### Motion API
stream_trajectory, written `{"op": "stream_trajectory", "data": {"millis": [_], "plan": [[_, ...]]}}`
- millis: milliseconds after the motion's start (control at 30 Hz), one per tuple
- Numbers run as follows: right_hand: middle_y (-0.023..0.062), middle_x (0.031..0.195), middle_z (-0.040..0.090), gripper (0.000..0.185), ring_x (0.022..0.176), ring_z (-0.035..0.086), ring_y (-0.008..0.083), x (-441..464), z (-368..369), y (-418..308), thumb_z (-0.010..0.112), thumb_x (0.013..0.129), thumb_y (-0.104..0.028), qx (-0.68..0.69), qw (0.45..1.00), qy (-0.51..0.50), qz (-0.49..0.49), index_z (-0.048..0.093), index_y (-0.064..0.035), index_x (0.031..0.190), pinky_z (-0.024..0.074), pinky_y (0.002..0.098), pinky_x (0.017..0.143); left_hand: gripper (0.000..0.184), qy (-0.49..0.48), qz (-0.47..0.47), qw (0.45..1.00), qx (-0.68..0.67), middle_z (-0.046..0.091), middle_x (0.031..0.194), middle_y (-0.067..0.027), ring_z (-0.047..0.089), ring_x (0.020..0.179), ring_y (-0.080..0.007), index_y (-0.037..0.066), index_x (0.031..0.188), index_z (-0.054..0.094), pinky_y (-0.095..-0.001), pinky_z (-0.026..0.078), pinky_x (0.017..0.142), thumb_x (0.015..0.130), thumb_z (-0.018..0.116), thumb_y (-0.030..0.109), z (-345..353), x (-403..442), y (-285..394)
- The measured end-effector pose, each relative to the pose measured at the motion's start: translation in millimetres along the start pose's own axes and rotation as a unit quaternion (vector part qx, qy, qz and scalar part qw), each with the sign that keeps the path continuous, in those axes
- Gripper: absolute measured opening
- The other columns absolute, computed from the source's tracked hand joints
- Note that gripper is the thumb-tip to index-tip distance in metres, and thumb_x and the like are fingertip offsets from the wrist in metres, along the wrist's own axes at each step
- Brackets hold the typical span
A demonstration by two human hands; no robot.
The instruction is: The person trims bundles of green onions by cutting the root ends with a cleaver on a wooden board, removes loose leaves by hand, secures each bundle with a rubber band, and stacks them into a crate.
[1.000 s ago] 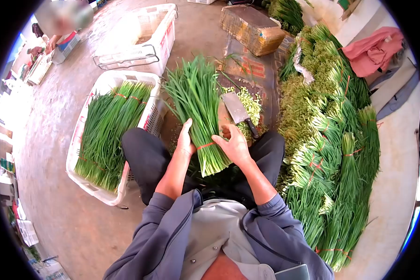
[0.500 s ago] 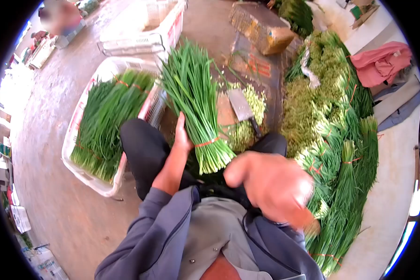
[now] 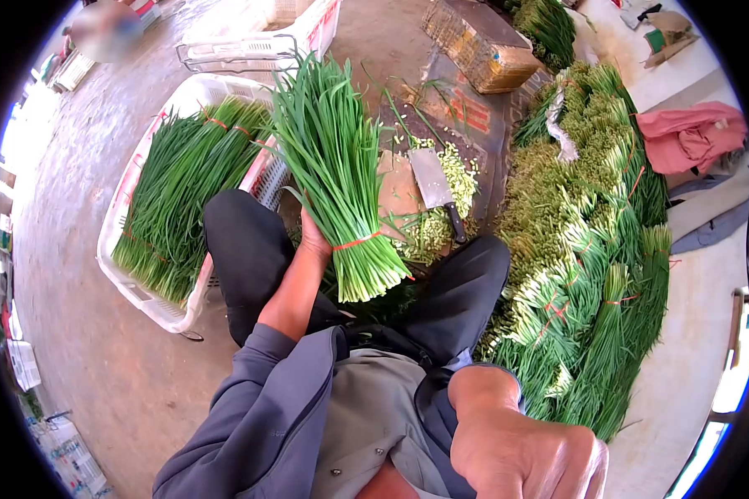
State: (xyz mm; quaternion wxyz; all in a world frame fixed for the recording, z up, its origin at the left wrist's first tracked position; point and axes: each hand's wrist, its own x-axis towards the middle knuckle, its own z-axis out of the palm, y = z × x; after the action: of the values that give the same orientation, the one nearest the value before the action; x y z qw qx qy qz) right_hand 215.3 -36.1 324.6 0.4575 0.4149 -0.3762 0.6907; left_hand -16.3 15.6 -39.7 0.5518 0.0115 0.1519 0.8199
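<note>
Mostly straight, slender-leaved green bundle point(image 3: 333, 158)

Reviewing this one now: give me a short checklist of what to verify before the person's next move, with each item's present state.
1. Left hand supports the bunch of greens: ok, it grips the bunch near its cut ends.
2. Red band around the bunch: ok, it circles the stems just above the cut ends.
3. Right hand holds nothing: cannot tell, its palm is hidden; it is away from the bunch.
4. Knife out of both hands: ok, it lies apart from them.
5. Area by the knife free of scraps: not ok, chopped pieces lie beside it.
6. Bottom of the near crate visible: not ok, greens cover it.
</note>
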Motion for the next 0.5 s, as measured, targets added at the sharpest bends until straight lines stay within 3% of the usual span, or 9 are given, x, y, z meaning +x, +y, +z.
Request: {"op": "stream_trajectory", "data": {"millis": [100,200,233,267,333,367,400,433,500], "plan": [[0.0045,0.054,0.046,0.051,0.048,0.054,0.0196,4,-16,-5,0.041,0.107,-0.016,0.059,0.99,-0.066,0.113,0.045,-0.0134,0.056,0.0583,0.0494,0.092,0.065,0.02,0.018,1.0,0.005,0.068,0.128,-0.0134,0.067,0.113,-0.0329,0.006,0.136,0.06,-0.0498,0.055,0.099,0.096,0.057,0.057,-14,6,-1],[0.0049,0.053,0.045,0.052,0.047,0.054,0.0202,0,-24,1,0.044,0.107,-0.018,0.04,0.994,-0.091,0.053,0.044,-0.0137,0.055,0.0582,0.0504,0.093,0.066,0.015,0.0,1.0,-0.005,0.066,0.13,-0.0148,0.066,0.114,-0.035,0.006,0.138,0.059,-0.0517,0.054,0.1,0.097,0.055,0.057,-23,10,0],[0.0023,0.058,0.05,0.042,0.05,0.054,0.0171,-3,-26,-2,0.05,0.104,-0.02,-0.049,0.989,-0.007,0.139,0.052,-0.014,0.062,0.053,0.0402,0.075,0.068,-0.069,-0.051,0.996,-0.027,0.065,0.132,-0.0157,0.066,0.114,-0.0363,0.006,0.139,0.057,-0.0527,0.053,0.101,0.096,0.054,0.059,-7,0,4],[0.0035,0.062,0.054,0.031,0.055,0.057,0.0178,-12,-38,4,0.058,0.098,-0.018,-0.218,0.957,0.04,0.19,0.058,-0.0104,0.068,0.0518,0.0357,0.067,0.07,-0.156,-0.094,0.982,-0.047,0.064,0.133,-0.0166,0.065,0.115,-0.0375,0.005,0.141,0.056,-0.0537,0.053,0.102,0.096,0.053,0.06,11,-9,8],[0.0098,0.071,0.063,0.018,0.067,0.065,0.0232,-41,-78,25,0.077,0.085,-0.011,-0.578,0.766,0.072,0.272,0.067,0.0006,0.078,0.0535,0.0324,0.062,0.075,-0.04,-0.028,0.999,-0.018,0.061,0.137,-0.0188,0.063,0.12,-0.0361,0.006,0.145,0.052,-0.0544,0.051,0.105,0.096,0.05,0.063,30,-4,4],[0.005,0.085,0.065,0.019,0.067,0.06,0.0134,-52,-109,42,0.075,0.088,-0.009,-0.642,0.675,0.032,0.364,0.068,-0.0025,0.105,0.0515,0.0309,0.064,0.073,-0.043,-0.016,0.999,0.03,0.061,0.138,-0.0187,0.062,0.121,-0.0361,0.005,0.145,0.052,-0.0534,0.05,0.106,0.098,0.046,0.061,38,-8,5],[0.0073,0.087,0.065,0.027,0.065,0.06,0.0176,-86,-142,62,0.078,0.086,-0.01,-0.671,0.618,0.052,0.406,0.069,-0.0046,0.111,0.052,0.0335,0.064,0.071,-0.047,-0.008,0.996,0.08,0.06,0.139,-0.0185,0.062,0.122,-0.0361,0.004,0.145,0.051,-0.0523,0.049,0.107,0.099,0.042,0.059,43,-8,7],[0.0086,0.087,0.065,0.027,0.065,0.06,0.0192,-115,-163,73,0.08,0.084,-0.012,-0.708,0.579,0.037,0.403,0.069,-0.0046,0.108,0.0525,0.034,0.065,0.069,-0.144,-0.061,0.986,-0.054,0.06,0.14,-0.0186,0.061,0.123,-0.0364,0.003,0.146,0.05,-0.0508,0.048,0.109,0.101,0.038,0.054,21,1,5],[0.0099,0.087,0.065,0.026,0.066,0.061,0.0208,-143,-186,84,0.082,0.083,-0.013,-0.744,0.54,0.018,0.394,0.07,-0.0045,0.105,0.0531,0.0345,0.066,0.07,-0.153,-0.047,0.987,-0.02,0.058,0.142,-0.0199,0.06,0.124,-0.0373,0.002,0.147,0.049,-0.0519,0.047,0.109,0.101,0.039,0.054,27,-3,6]]}}
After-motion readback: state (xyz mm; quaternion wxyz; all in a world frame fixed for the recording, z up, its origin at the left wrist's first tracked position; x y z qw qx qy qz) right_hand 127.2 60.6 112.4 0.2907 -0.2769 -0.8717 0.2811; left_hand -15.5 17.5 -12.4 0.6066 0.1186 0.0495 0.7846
